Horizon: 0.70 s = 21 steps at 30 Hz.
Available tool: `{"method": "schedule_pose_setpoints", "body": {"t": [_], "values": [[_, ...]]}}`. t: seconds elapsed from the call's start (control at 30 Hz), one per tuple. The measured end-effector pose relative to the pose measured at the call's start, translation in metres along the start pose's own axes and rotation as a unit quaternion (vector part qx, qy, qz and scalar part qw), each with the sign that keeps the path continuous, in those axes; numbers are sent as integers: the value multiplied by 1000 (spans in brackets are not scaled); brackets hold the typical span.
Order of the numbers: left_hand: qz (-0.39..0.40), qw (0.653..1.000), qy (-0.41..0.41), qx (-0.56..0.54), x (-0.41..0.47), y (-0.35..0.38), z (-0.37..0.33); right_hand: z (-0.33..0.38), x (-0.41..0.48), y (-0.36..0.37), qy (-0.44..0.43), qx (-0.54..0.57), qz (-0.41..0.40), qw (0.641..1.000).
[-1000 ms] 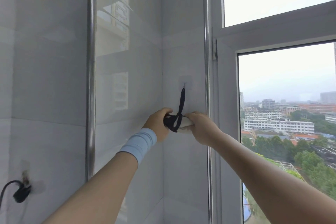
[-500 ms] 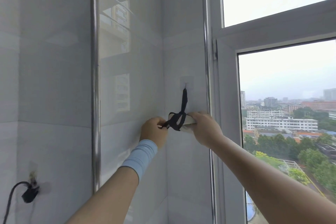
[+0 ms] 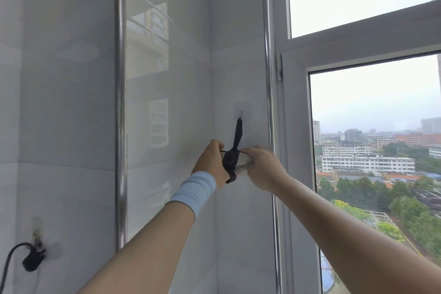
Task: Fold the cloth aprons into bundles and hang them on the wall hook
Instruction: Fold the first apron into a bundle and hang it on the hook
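Observation:
A small clear wall hook (image 3: pixel 241 114) is stuck on the white tiled wall beside the window frame. A black strap (image 3: pixel 238 135) hangs from it down to a rolled pale apron bundle (image 3: pixel 243 162) tied round with the same black strap. My left hand (image 3: pixel 211 163), with a light blue wristband, grips the bundle's left end and the strap at the knot. My right hand (image 3: pixel 262 167) grips the bundle's right end. Most of the bundle is hidden between my hands.
A vertical metal pipe (image 3: pixel 120 102) runs down the wall at left, and another (image 3: pixel 269 79) runs along the window frame. A second wall hook (image 3: pixel 37 241) at lower left carries a black cord. The window (image 3: pixel 374 126) fills the right side.
My left hand has closed back in against the bundle's left end and the strap knot has tightened. The bundle stays hung from the hook; my right hand has barely moved.

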<state>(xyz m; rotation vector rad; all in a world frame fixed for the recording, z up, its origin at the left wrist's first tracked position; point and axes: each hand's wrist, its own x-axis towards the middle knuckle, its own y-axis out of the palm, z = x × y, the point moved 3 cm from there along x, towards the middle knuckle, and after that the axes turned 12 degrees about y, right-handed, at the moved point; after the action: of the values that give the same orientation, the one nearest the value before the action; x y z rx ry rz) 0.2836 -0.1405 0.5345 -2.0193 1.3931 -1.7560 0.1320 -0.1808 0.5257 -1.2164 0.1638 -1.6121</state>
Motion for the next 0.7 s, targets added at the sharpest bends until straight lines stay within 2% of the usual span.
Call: {"method": "schedule_pose_setpoints", "body": {"t": [0.1,0.23,0.33,0.37,0.47,0.57,0.63,0.7], "values": [[54,997,14,49,9,1,-8,6,-3,-9,39,19,15,999],[108,994,17,16,12,-1,-7,15,-6,-18,78,-54,11,995],[135,990,26,-29,12,-7,-2,21,-6,-22,108,-30,0,994],[142,989,33,-13,13,-9,-1,23,-4,-22,115,-7,11,993],[136,989,55,26,14,-13,-3,32,2,-19,123,58,73,988],[114,990,64,49,14,-15,-5,36,2,-25,113,103,98,983],[107,992,42,45,14,-15,-2,37,-2,-30,91,117,89,985],[88,994,42,42,14,-18,-4,43,-6,-34,43,84,64,993]]}}
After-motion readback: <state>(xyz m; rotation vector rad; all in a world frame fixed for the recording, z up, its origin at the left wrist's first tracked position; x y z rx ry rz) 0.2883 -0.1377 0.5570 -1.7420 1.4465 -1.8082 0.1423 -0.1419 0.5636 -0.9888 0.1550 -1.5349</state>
